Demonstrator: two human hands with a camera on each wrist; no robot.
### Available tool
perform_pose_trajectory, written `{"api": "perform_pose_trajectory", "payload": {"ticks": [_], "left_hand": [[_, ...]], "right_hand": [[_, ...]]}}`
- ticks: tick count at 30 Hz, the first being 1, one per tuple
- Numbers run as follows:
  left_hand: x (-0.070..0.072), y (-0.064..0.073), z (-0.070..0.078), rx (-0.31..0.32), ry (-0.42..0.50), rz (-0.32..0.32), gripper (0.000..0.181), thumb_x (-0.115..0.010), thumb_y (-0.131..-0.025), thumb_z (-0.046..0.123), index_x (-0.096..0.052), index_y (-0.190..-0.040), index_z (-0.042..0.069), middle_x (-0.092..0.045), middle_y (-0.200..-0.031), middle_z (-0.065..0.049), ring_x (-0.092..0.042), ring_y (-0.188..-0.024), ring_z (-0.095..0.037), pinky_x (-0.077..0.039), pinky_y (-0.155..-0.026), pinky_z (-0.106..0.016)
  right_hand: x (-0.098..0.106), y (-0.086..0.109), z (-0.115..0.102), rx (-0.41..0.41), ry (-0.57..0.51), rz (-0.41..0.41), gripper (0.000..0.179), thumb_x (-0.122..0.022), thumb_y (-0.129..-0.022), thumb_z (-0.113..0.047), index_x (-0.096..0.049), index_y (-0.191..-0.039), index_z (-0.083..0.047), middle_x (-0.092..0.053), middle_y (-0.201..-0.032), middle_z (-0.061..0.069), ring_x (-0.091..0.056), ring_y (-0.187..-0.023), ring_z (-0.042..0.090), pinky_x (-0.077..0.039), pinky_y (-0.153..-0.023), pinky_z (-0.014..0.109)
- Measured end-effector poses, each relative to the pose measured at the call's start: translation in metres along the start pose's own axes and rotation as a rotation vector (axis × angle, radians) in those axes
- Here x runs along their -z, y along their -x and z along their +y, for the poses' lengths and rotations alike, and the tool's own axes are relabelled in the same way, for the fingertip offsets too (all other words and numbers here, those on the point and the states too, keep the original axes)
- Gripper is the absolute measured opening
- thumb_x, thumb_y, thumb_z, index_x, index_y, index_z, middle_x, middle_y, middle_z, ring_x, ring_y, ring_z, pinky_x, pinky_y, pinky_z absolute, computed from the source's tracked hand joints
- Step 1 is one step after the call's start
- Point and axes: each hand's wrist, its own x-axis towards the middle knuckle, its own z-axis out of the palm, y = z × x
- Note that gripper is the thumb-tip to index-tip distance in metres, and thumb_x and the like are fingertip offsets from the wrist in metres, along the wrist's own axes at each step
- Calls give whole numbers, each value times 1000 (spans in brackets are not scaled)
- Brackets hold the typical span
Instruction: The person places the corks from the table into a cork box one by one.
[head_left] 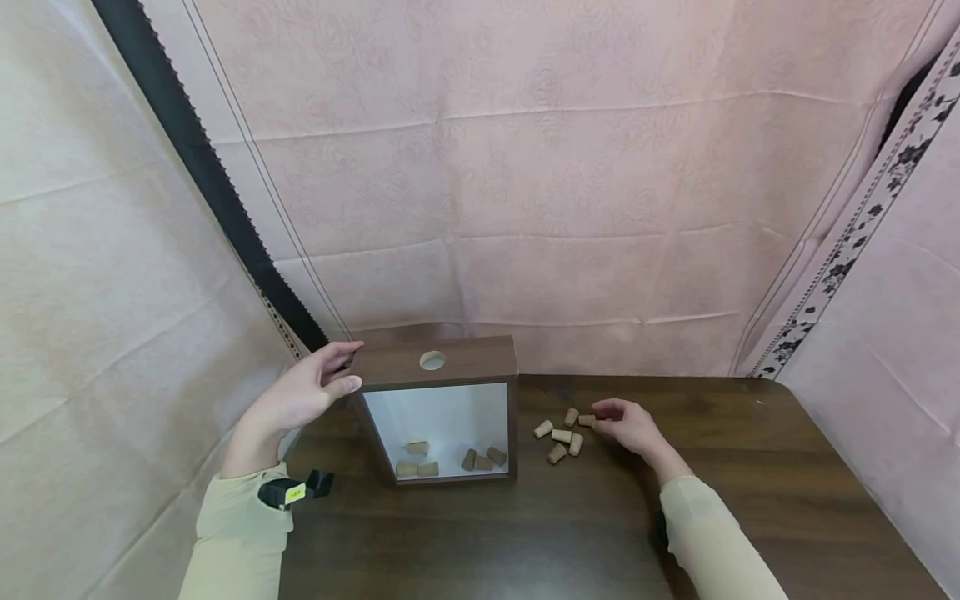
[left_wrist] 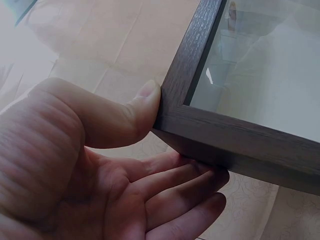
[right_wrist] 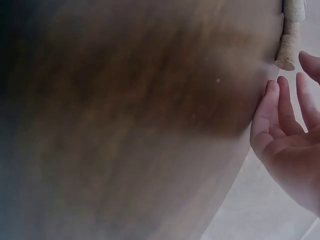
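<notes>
Pale yellow-green fabric sleeves (head_left: 240,529) lay nearest. Left hand (head_left: 300,393) gripped a corner of the brown, clear-fronted rectangular box (head_left: 480,357); right hand (head_left: 633,431), fingers parted, empty, hung beside loose tan tapered corks (head_left: 561,436) right of it. Corks judged light, firm; best pinched across their sides.

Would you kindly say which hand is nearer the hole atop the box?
The left hand, touching the box at its upper left corner, left of the hole; the right hand is right of both, by corks on the table.
</notes>
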Motion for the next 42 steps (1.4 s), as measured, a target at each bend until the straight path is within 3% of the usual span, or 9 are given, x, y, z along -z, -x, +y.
{"api": "perform_pose_trajectory", "payload": {"ticks": [21, 42], "left_hand": [[0, 0, -1, -2, -3, -1, 66, -65, -108, 22, -35, -164, 3, -35, -167, -30, -36, -151, -53, -34, -116, -71], [1, -1, -3, -9, 2, -4, 66, -65, -109, 22, -35, -164, 3, -35, -167, -29, -35, -152, -53, -34, -117, -71]], "right_hand": [[-5, -6, 0, 13, 142, 0, 30, -76, -100, -12, -73, -128, -1, -71, -122, 18, -66, -113, 36, -57, -92, 53], [3, -2, 3, 16, 149, -34, 29, -75, -101, -16, -74, -126, -2, -73, -119, 14, -67, -110, 33, -57, -92, 52]]}}
